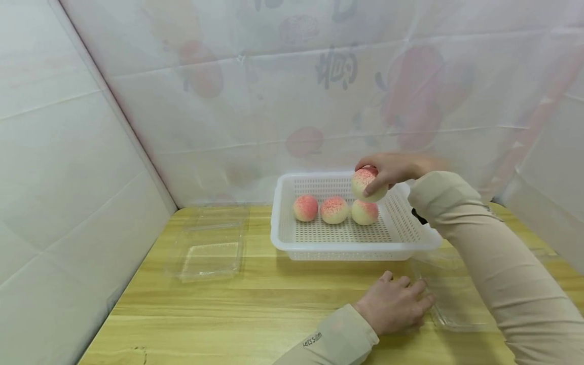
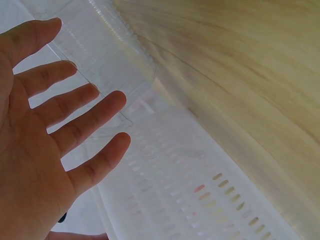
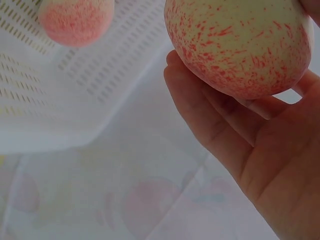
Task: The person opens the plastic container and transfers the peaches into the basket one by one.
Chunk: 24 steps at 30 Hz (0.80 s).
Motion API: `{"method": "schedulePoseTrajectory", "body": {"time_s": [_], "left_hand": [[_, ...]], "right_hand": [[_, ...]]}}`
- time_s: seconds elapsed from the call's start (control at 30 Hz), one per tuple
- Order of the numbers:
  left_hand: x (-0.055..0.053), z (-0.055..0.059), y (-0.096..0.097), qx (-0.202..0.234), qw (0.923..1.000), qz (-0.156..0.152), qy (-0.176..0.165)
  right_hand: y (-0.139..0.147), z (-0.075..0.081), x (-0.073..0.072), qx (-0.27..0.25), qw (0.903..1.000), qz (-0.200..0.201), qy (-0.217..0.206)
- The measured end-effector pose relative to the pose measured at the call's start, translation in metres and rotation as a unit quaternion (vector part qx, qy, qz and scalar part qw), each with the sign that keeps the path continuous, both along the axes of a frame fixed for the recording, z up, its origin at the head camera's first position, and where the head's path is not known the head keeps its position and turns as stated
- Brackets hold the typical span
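My right hand grips a pink-and-cream peach above the right part of a white plastic basket. In the right wrist view the speckled peach lies between the thumb and the curled fingers. Three more peaches, a left one, a middle one and a right one, sit in a row on the basket floor. My left hand is in front of the basket, its fingers spread at the edge of a clear plastic box; whether they touch it I cannot tell.
Another clear plastic box, its lid folded back, lies on the wooden table left of the basket. White printed sheets hang close behind the basket and along both sides.
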State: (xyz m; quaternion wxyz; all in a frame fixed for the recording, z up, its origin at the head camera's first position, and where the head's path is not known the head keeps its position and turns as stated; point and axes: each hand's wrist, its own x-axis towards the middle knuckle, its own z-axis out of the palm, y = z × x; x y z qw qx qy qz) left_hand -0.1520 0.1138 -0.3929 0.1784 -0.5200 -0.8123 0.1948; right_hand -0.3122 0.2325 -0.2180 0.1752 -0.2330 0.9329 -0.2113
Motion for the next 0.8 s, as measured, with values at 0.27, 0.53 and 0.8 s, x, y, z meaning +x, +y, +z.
{"method": "schedulePoseTrajectory", "body": {"time_s": [0.27, 0.53, 0.8], "left_hand": [[0.000, 0.000, -0.002, 0.004, 0.9999, -0.004, 0.008], [0.001, 0.000, 0.001, -0.007, 0.9996, 0.010, -0.024], [0.000, 0.001, 0.000, 0.007, 0.9999, 0.004, -0.013]], "right_hand": [[-0.012, -0.013, -0.010, -0.012, 0.9993, -0.010, -0.035], [-0.017, -0.029, -0.013, 0.000, 0.9973, -0.026, -0.068], [-0.015, -0.042, -0.017, 0.003, 0.9969, -0.022, -0.076]]}}
